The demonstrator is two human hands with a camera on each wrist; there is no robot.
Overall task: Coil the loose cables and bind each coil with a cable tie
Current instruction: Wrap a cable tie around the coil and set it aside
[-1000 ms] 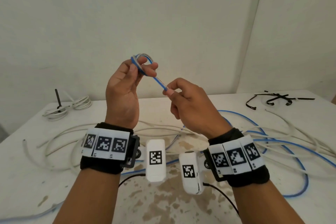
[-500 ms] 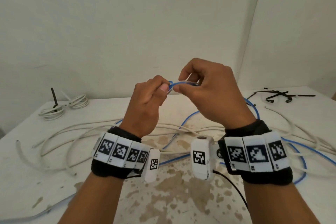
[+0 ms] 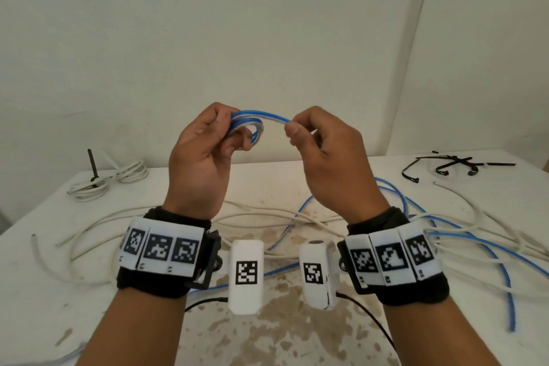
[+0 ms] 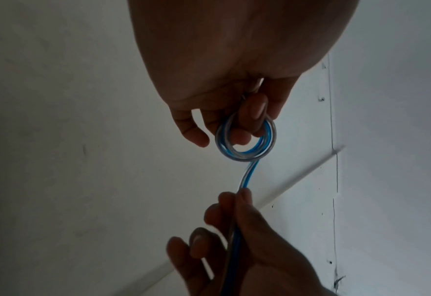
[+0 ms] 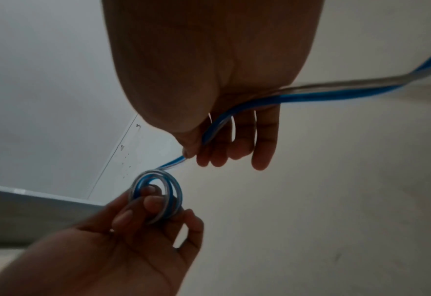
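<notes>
At the far left of the table (image 3: 44, 217) lies a bound white coil (image 3: 110, 178). The left hand (image 3: 202, 157) is raised, its fingers curled through a small coil (image 3: 249, 128) of the blue-and-white cable (image 3: 502, 261). A short span arcs to the right hand (image 3: 323, 157), which pinches it. The rest trails down among loose white cables (image 3: 267, 217); black cable ties (image 3: 457, 166) lie far right.

Head view bright, evenly lit, soft shadows, edges bowed by wide lens. Both wrist views dim, grainy, slightly blurred, palms silhouetted.
</notes>
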